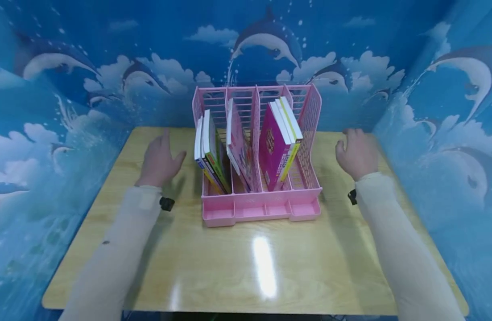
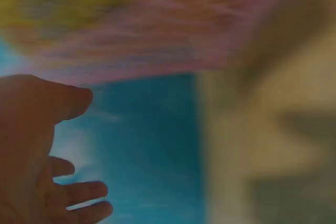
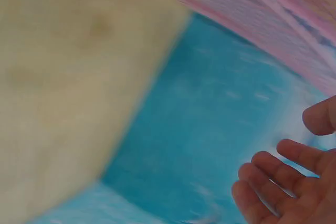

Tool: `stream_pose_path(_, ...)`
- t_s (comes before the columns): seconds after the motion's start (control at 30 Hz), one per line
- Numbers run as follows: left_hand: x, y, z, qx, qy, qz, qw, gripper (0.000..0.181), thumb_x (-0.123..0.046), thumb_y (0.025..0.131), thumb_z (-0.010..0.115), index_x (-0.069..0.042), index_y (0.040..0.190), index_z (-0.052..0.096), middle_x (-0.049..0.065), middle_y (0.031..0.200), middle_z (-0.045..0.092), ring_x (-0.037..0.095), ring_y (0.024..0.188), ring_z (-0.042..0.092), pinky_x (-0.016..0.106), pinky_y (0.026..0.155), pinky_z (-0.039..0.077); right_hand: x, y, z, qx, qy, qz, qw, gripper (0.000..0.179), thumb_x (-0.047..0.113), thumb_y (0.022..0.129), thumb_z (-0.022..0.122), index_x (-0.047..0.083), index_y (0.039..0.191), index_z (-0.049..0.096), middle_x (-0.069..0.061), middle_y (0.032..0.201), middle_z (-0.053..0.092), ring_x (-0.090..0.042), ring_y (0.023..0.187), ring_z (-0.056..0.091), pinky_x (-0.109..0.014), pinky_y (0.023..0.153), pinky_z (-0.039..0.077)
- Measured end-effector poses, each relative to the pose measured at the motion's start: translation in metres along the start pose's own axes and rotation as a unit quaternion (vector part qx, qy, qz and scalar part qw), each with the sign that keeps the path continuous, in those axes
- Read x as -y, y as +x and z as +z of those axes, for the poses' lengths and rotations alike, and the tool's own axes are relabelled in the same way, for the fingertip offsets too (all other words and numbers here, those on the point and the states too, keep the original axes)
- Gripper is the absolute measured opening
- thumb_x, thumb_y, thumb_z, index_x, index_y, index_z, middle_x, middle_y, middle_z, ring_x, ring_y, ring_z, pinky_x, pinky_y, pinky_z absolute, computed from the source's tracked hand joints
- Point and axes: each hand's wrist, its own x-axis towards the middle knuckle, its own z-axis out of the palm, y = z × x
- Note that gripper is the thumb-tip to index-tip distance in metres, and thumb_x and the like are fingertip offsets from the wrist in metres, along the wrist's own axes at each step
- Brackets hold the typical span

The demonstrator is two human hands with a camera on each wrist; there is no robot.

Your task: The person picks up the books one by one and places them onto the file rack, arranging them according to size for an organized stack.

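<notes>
A pink desktop book rack [image 1: 262,196] with upright dividers stands at the back middle of the table. In its left slot lean several thin books [image 1: 213,151]. A pink-covered book [image 1: 239,142] tilts in the slot beside them, and magenta and yellow-edged books [image 1: 279,142] stand further right. My left hand [image 1: 159,160] is held left of the rack, apart from it, thumb spread toward it and holding nothing. On the other side my right hand [image 1: 356,151] is likewise apart from the rack, its fingers [image 3: 268,177] relaxed and loosely spread in the right wrist view.
The rack's front has a row of small compartments [image 1: 217,213]. A light wooden table [image 1: 229,267] lies beneath, with a bright glare patch near its middle. Blue dolphin-print walls [image 1: 169,40] enclose the back and both sides. Each wrist carries a small black device [image 1: 167,203].
</notes>
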Motion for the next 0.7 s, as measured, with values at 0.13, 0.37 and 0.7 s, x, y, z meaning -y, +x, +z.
stream_pose_path(0.13,0.017,0.014,0.038,0.031,0.014,-0.012,0.9994,0.085,-0.037,0.103,0.058,0.007,0.161,0.015,0.039,0.158,0.028,0.054,0.147,0.027,0.060,0.125,0.019,-0.023,0.006,0.032,0.060,-0.030,0.006,0.9977,0.061,0.029,0.107,0.037,-0.012,0.152,0.037,-0.040,0.147,0.042,-0.059,0.130,0.044,-0.072,0.106,0.038)
stream_pose_path(0.37,0.009,0.040,0.040,0.026,0.034,0.025,0.9988,0.079,-0.033,0.100,0.057,0.004,0.161,0.023,0.041,0.157,0.030,0.056,0.147,0.028,0.062,0.125,0.018,-0.026,0.020,0.043,0.062,-0.057,-0.019,0.9963,0.068,0.032,0.106,0.044,-0.011,0.156,0.027,-0.041,0.155,0.032,-0.060,0.139,0.033,-0.069,0.117,0.026)
stream_pose_path(0.7,0.027,0.036,0.025,0.041,0.057,0.008,0.9975,0.084,-0.038,0.099,0.058,0.001,0.162,0.020,0.039,0.161,0.023,0.055,0.150,0.020,0.063,0.126,0.013,-0.008,0.024,0.056,0.074,-0.054,-0.027,0.9955,0.073,0.038,0.108,0.043,-0.007,0.160,0.020,-0.040,0.159,0.022,-0.059,0.145,0.024,-0.069,0.122,0.014)
